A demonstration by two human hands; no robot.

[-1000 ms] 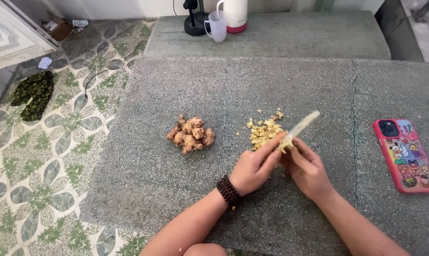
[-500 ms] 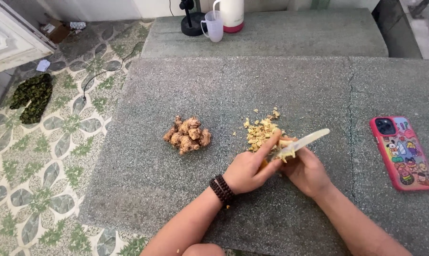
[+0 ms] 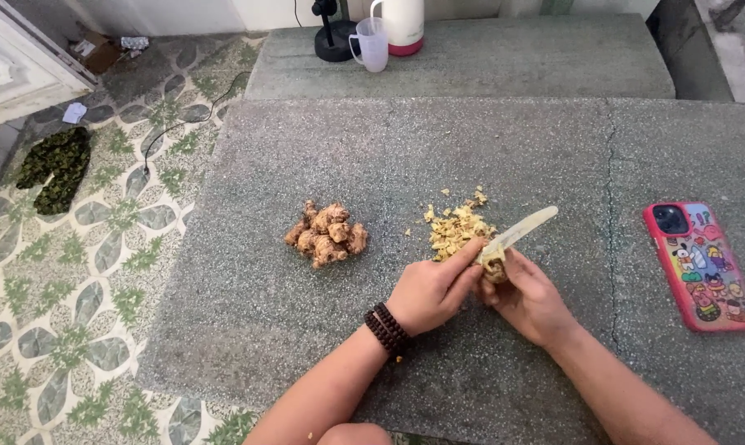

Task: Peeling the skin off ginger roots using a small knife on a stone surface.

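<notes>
Holding a pale knife (image 3: 520,232), your hands meet just below the pile of peelings (image 3: 457,231). Its blade slants up and to the right, long axis running away from the pile. Your right hand (image 3: 530,298) is closed on a small root piece (image 3: 494,268), mostly hidden by fingers. Your left hand (image 3: 432,290) curls in against it; which hand grips the handle is hard to tell. Whole roots (image 3: 327,235) lie left of the pile, a phone (image 3: 702,265) well right.
</notes>
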